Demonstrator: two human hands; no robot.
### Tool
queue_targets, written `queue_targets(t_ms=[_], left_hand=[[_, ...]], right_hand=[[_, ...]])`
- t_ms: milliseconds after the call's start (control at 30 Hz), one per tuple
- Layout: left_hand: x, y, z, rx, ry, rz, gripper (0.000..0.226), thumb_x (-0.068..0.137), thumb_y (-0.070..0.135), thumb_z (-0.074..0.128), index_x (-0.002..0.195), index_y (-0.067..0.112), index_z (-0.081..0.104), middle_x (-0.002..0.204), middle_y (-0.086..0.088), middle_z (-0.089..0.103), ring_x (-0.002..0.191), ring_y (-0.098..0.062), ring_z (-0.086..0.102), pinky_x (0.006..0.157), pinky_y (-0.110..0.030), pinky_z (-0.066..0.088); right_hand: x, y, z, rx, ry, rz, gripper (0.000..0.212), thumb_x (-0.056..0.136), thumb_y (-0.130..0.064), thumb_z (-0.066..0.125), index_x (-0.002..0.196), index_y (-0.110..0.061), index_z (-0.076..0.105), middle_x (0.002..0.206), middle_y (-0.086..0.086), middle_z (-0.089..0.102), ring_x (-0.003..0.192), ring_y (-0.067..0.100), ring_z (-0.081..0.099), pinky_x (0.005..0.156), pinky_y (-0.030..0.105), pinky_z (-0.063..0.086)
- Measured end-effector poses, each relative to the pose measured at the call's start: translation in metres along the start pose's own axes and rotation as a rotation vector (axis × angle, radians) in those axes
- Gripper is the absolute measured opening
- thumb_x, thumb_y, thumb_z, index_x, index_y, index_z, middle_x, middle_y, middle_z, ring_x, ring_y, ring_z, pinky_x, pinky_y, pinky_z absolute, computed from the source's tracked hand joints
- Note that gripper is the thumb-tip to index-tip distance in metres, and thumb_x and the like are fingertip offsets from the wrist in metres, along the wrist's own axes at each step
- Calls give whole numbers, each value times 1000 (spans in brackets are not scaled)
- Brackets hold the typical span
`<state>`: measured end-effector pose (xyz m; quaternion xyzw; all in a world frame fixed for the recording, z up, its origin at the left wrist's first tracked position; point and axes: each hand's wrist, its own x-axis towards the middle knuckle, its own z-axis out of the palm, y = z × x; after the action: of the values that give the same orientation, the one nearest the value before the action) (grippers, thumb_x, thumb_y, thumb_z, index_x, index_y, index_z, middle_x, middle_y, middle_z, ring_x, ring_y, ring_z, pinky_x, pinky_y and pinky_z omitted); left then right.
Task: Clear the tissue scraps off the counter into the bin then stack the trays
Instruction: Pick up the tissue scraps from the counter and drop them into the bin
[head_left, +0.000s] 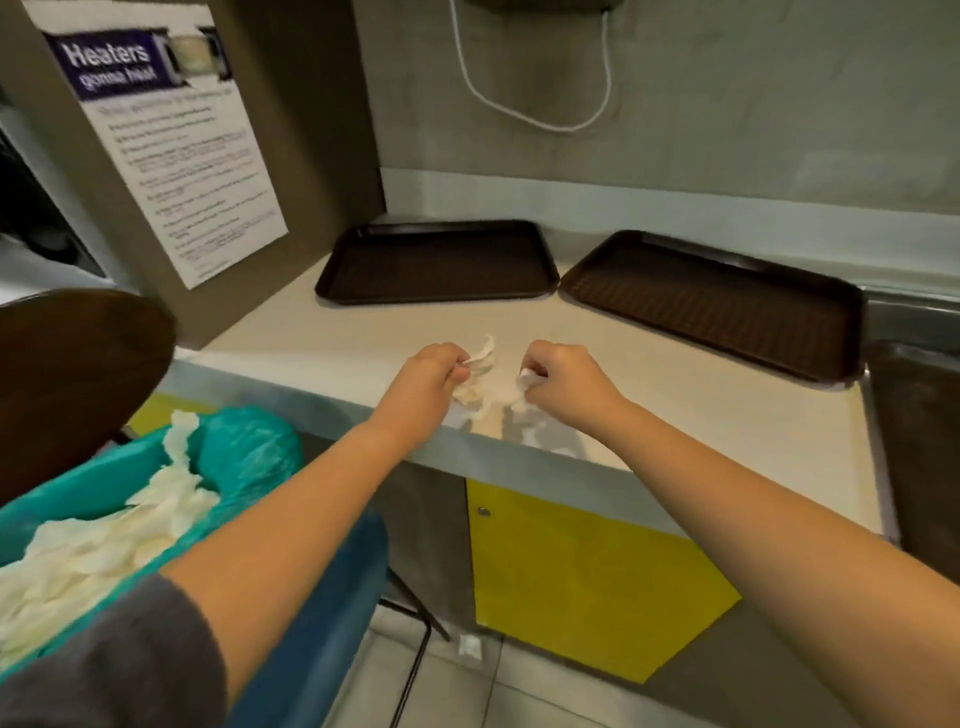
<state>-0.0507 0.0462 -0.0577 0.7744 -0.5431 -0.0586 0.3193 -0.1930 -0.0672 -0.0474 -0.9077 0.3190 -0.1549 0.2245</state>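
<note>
Gathering | our left hand (434, 366) pinched a tissue scrap (480, 358), right hand (558, 371) clenched another scrap (527, 378) | bin (244, 441) close left for dumping | 2 trays (439, 260) unstacked, kept clear behind

A printed notice (171, 140) hangs left, a white cable (540, 104) loops on the wall, above yellow cabinet doors (587, 577).

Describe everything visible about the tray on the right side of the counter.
The right tray is dark brown, rectangular with rounded corners and a raised rim, plastic by its look, with a finely textured floor. It is empty and lies flat on the pale counter, angled to the edge, one corner almost meeting the left tray. Neither hand touches it.
</note>
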Motion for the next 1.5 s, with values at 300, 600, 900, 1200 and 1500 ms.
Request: queue_targets(t_ms=[300,600,900,1200,1500], left_hand=[[-77,-98,-101,70,181,-153,16,92,10,51,103,3,61,97,-12,57,89,-18,49,78,-21,31],[-168,-182,-172,162,256,-287,13,92,13,53,99,6,62,90,-2,52,84,-13,46,64,-13,31],[-241,-232,-186,265,-62,-396,15,86,7,61,98,8,71,104,-9,65,102,-23,59,93,-29,44],[-230,-235,-184,217,-259,-526,41,79,-9,40,95,12,72,119,-5,64,116,-22,51,102,-38,40],[-187,-210,-187,374,75,-275,31,91,21,42,111,25,65,117,5,64,112,-20,47,89,-36,32]], right_hand=[[15,-147,82,131,-69,-238,9,80,-10,60,89,-12,59,84,8,59,81,27,55,66,34,41],[11,-253,152,245,-163,-407,12,79,-2,59,90,2,63,87,12,56,79,19,48,58,21,31],[2,-292,214,-72,-454,-450,26,84,4,52,100,-1,72,116,18,60,107,32,57,90,28,42],[-6,-295,209,-205,-724,-343,30,80,7,49,95,-4,73,107,13,70,98,26,61,86,31,48],[10,-285,179,46,-314,-392,39,82,9,43,107,-7,68,113,12,57,106,25,53,88,27,40]])
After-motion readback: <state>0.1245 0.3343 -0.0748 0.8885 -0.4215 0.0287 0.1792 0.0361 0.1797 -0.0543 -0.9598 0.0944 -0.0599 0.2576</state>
